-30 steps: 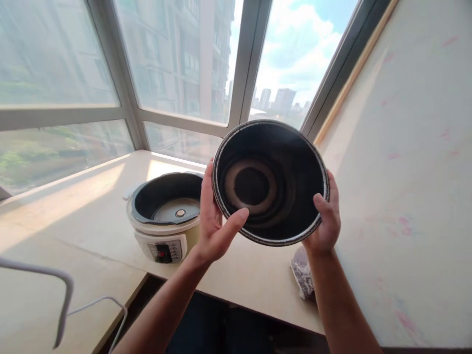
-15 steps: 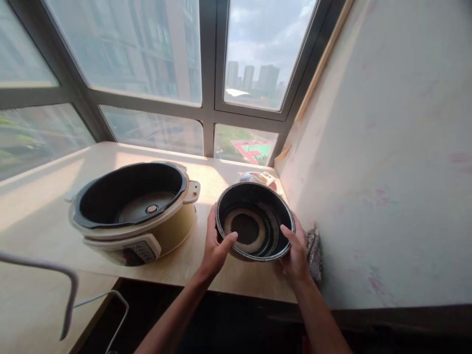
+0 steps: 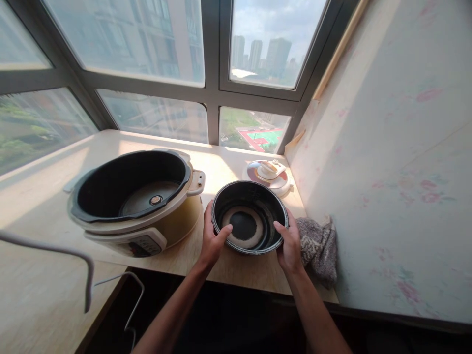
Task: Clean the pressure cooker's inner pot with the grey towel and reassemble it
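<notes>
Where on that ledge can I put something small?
There's bare ledge left of the cooker, and by the window between the cooker and the lid. It's crowded to the right: the black pot, lid and bunched cloth are close together.

Mid-frame, the left hand (image 3: 214, 241) and right hand (image 3: 290, 244) grip opposite sides of a black inner pot (image 3: 244, 225), thumbs over its rim. The lidless electric pressure cooker (image 3: 182, 216) stands on the tabletop (image 3: 228, 270) left of centre, the white-handled lid (image 3: 271, 171) beyond the pot. A patterned cloth (image 3: 320, 250) lies by the floral wall (image 3: 398, 162) at right; a pale cord (image 3: 47, 247) curves at lower left.
</notes>
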The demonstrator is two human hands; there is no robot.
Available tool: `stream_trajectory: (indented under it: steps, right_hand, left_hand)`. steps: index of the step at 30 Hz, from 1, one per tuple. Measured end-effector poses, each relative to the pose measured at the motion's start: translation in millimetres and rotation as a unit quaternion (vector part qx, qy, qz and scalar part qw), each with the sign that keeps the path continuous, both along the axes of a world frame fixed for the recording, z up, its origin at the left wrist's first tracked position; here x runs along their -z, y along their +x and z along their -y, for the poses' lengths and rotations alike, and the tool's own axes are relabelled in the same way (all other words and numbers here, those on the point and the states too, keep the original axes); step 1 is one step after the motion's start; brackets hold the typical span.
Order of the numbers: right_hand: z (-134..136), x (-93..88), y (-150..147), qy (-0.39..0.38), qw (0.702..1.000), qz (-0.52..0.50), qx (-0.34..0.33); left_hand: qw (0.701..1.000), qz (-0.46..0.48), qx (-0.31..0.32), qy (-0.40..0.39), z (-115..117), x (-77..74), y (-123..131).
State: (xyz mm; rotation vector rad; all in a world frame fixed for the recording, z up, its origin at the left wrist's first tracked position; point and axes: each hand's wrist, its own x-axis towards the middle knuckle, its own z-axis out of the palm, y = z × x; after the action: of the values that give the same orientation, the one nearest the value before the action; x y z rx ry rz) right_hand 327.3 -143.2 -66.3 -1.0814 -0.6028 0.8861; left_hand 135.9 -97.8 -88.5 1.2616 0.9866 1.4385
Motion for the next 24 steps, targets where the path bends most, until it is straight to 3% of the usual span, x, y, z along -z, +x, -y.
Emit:
stream_trajectory:
  steps: [11,18,22,24]
  right_hand:
    - [-8,9.6,2,-0.026,0.999,0.037,0.018]
    - [2,17.4,19,-0.098,0.981,0.163,-0.043]
    - [22,12.7,32,-0.120,0.961,0.250,0.023]
    - [32,6.9,46,-0.121,0.936,0.325,0.060]
  left_hand:
    - [0.999,-0.031,-0.036,0.023,-4,12.5,-3]
    - [0.995,-0.079,-0.051,0.028,-4,21.2,-6]
    - [0.996,-0.078,-0.046,0.012,-2,20.7,-6]
    - [0.996,-0.072,-0.046,0.013,-3,20.4,-5]
